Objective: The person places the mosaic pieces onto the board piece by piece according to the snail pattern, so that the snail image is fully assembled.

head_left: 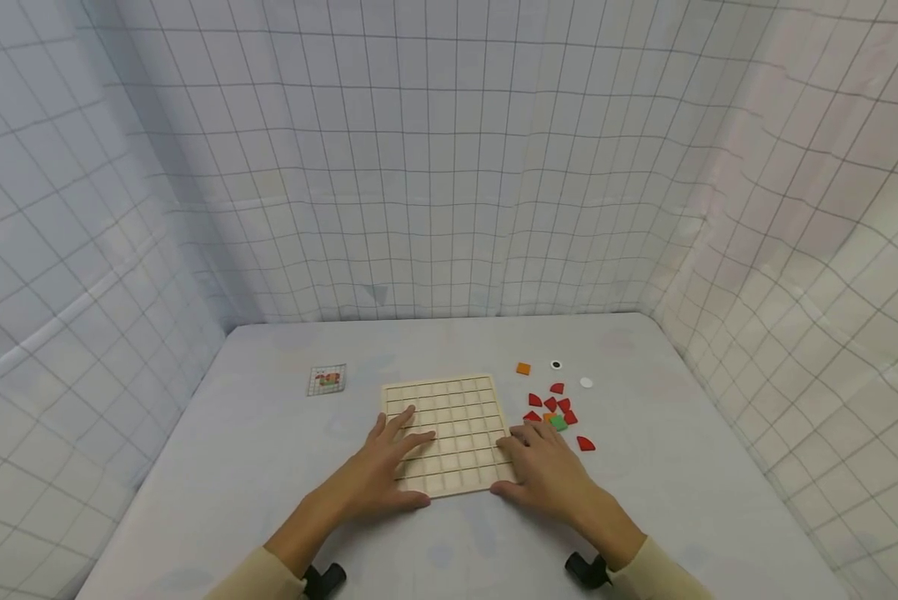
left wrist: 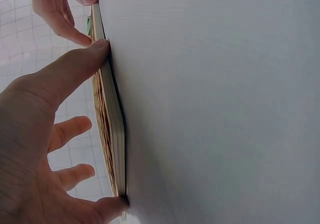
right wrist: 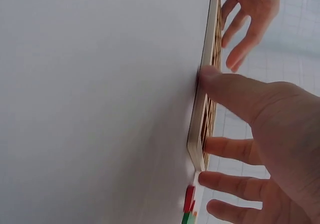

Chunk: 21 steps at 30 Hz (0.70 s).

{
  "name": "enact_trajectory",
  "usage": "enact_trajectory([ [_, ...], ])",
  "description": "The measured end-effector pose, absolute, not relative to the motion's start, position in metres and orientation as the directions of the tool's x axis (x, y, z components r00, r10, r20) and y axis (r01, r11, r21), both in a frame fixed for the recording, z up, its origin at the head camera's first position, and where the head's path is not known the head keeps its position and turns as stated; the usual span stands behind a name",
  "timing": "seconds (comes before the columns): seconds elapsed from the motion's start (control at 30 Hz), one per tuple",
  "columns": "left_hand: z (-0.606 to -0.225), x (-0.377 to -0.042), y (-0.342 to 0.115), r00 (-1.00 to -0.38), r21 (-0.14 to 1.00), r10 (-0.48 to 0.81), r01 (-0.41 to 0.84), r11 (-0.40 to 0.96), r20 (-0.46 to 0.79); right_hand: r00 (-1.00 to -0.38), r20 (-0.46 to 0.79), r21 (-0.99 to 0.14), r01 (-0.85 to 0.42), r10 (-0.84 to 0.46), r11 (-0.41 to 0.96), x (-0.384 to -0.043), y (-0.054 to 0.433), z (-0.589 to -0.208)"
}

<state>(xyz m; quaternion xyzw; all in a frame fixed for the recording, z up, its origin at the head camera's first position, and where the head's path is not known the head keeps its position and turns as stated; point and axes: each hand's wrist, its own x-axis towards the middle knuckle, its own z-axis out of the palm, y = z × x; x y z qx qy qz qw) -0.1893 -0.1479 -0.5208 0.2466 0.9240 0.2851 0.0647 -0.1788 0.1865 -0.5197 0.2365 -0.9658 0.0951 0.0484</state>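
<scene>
In the head view a pale wooden grid board [head_left: 456,429] lies flat on the white table. My left hand [head_left: 384,467] is spread over its near left corner, fingers fairly straight. The left wrist view shows that thumb [left wrist: 80,64] touching the front edge of the board [left wrist: 116,134], with another finger at its left side. At the near right corner is my right hand [head_left: 542,467], fingers extended. Its thumb [right wrist: 225,87] touches the front edge in the right wrist view. Beside that hand lie red quarter-round pieces [head_left: 534,400] and a green piece [head_left: 559,423], partly behind its fingers.
A small picture card [head_left: 326,380] lies left of the board. Toward the back right are an orange square [head_left: 524,368], a black-and-white disc [head_left: 556,365] and a white disc [head_left: 586,383]. Grid-patterned curtains [head_left: 449,167] surround the table on three sides.
</scene>
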Motion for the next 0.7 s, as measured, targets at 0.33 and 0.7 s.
enact_trajectory([
  [0.33, -0.526, -0.196, -0.140, -0.861, 0.557, 0.508, 0.434, 0.708, 0.024, -0.906, 0.091, -0.289, -0.422, -0.414, 0.859, -0.178, 0.221, -0.530],
  [0.7, -0.520, -0.191, -0.146, -0.880, 0.543, 0.475, 0.395, 0.741, -0.008, -0.911, 0.069, -0.263, -0.410, -0.407, 0.873, -0.167, 0.239, -0.527],
])
